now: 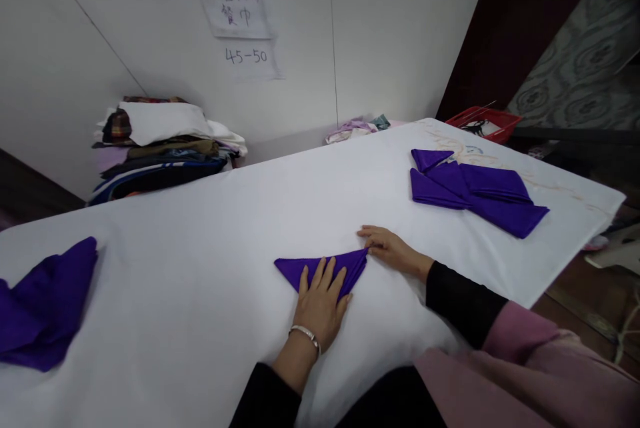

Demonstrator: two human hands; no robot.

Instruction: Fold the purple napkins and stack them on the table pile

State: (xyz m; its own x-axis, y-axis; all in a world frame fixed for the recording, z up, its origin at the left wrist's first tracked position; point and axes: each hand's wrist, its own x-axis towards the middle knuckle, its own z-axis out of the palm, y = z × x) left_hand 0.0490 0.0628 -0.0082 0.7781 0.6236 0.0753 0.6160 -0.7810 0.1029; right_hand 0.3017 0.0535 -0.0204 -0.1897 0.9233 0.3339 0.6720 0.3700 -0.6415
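Lower ctr. of frame, L hand [320, 311] is pressing a folded purple cloth triangle [293, 269] flat, fingers [327, 275] spread, R hand [393, 251] is pinching its right tip, prob. aligning a fold; next move's calling for even tension.

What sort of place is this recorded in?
Probably an indoor workroom, though a room in a home can't be ruled out. The signs: a white-covered table with purple cloths on it, a fabric pile by the wall, and handwritten notes stuck up.
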